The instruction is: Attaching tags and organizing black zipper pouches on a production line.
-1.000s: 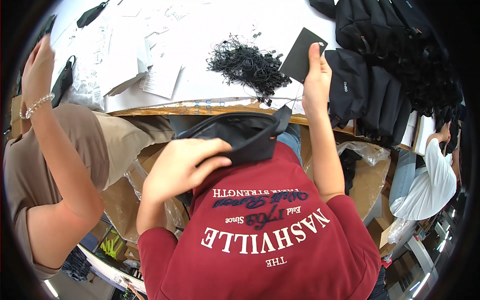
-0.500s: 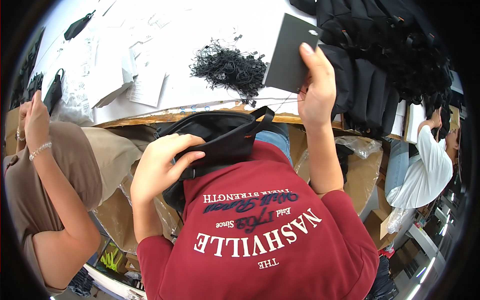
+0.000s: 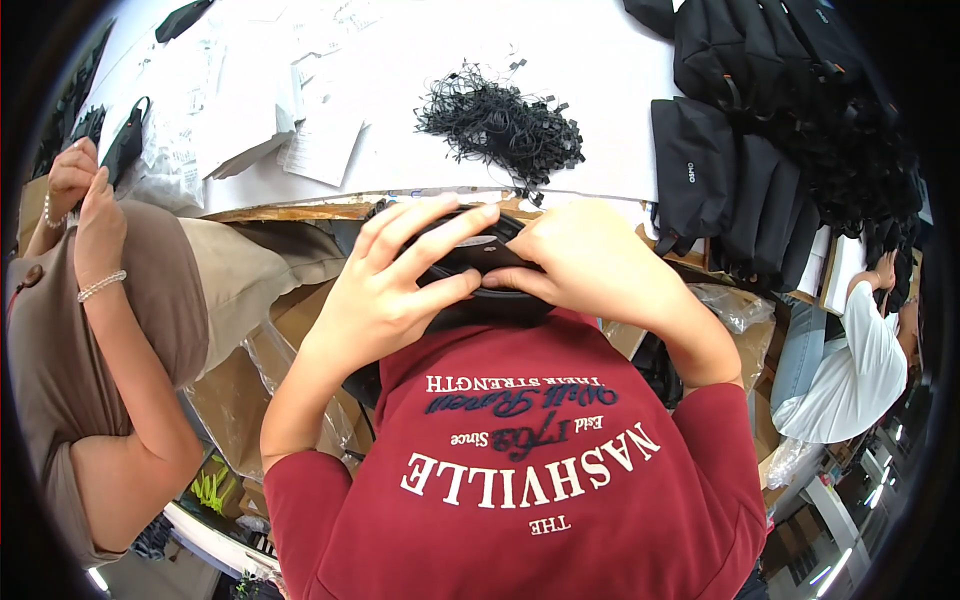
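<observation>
Close against the chest, both hands clasp a small black fabric pouch (image 3: pixel 470 265): the left hand (image 3: pixel 385 290) wraps its near side with fingers spread over the top, the right hand (image 3: pixel 585 260) clamps the far end, seemingly to steady it while working its opening. Just beyond the pouch lies the white bench (image 3: pixel 600 90), bearing a tangle of black cord tags (image 3: pixel 500 125). Right of the tangle, folded black bags (image 3: pixel 740 170) are stacked; left of it, white paper sheets (image 3: pixel 250 110) lie scattered.
</observation>
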`<state>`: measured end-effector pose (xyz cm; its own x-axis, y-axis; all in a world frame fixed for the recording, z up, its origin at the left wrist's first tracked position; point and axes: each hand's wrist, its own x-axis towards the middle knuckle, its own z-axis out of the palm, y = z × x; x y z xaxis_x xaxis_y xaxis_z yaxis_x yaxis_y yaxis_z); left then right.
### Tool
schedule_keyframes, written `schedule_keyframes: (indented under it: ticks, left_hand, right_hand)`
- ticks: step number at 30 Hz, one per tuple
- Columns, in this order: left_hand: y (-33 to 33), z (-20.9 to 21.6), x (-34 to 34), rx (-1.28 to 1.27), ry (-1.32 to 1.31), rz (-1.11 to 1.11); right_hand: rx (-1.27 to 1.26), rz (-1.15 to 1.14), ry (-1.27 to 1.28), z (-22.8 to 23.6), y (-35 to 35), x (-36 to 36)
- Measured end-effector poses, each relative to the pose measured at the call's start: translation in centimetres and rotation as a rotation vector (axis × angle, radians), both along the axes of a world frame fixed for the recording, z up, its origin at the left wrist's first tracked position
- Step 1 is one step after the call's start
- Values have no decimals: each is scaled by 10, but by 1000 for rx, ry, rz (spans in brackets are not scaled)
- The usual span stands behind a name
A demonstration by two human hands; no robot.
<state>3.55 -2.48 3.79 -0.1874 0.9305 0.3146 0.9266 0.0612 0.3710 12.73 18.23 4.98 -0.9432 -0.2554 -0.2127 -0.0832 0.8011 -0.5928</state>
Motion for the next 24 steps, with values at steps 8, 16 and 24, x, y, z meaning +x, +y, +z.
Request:
schedule_keyframes:
  ticks: [8,16,24]
  left_hand:
    - [-8,4,-10,-302,-495,32]
    - [61,-55,-118,-177,-147,498]
    - [116,-138,-225,-129,375,959]
  right_hand:
    - [-185,-19,-109,9,2,1]
    - [-223,-111,-144,0,1,12]
    - [-279,-114,69,-9,6,25]
